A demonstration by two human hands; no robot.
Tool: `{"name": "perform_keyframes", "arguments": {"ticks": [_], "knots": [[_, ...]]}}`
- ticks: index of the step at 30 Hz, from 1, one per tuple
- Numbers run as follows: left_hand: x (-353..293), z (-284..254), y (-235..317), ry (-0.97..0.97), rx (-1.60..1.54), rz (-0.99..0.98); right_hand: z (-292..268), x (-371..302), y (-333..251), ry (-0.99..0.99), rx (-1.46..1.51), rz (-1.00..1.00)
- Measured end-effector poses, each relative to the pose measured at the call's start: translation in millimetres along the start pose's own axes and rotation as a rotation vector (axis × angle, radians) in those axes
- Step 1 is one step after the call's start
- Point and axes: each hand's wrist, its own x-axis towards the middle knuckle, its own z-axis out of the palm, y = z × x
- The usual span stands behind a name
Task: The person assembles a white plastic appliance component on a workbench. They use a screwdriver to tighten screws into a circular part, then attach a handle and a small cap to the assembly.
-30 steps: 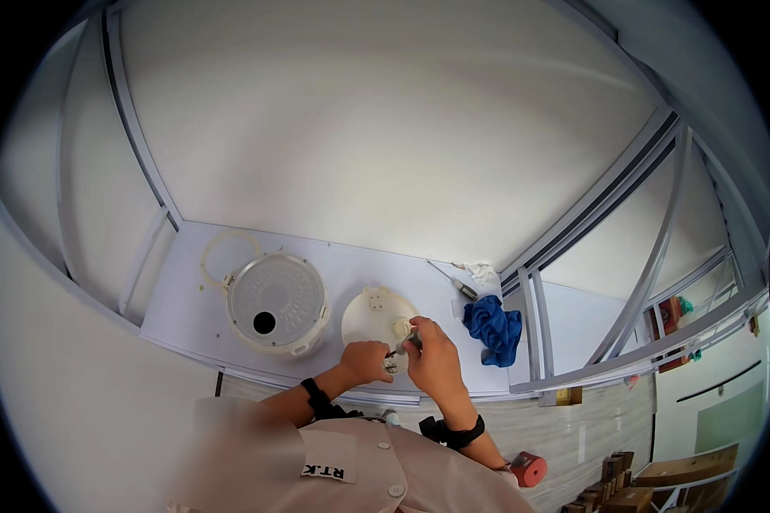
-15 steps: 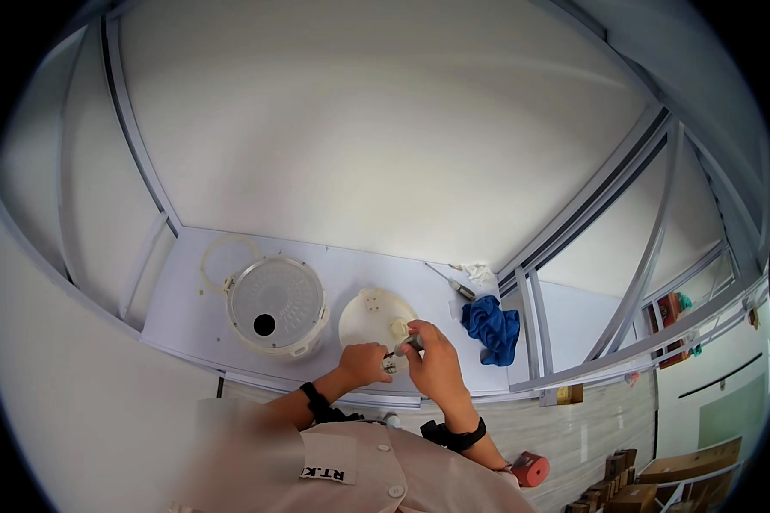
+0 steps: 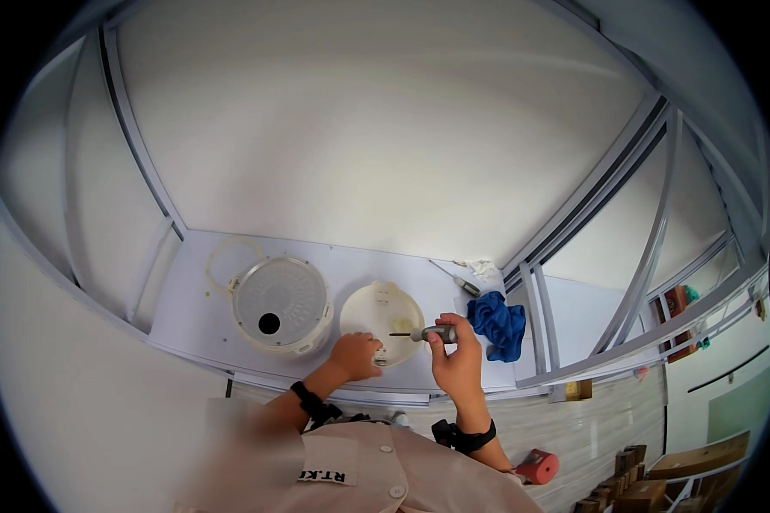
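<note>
Clamped in the right hand [image 3: 459, 357]: grey-handled screwdriver [image 3: 441, 334] with thin metal shaft, pointing left above a round, off-white plastic disc [image 3: 368, 315]. Placed at the near-left edge of the disc, apart from the right: left hand [image 3: 356, 356]; cannot tell whether closed on the rim. Located on the pale tabletop [image 3: 188, 321], between a round, white, grey-topped container [image 3: 304, 295] and a crumpled blue cloth [image 3: 498, 325]: the disc.
</note>
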Motion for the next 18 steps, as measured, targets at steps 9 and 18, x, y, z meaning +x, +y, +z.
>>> {"name": "perform_keyframes", "arguments": {"ticks": [9,18], "knots": [[-10.3,-30.2,13.0,0.316,-0.340,-0.024,-6.8,1.9,-9.9,0.098,0.159,-0.060],[-10.6,-51.2,28.5,0.272,-0.488,-0.159,-20.1,0.2,-7.2,0.103,0.216,-0.125]]}}
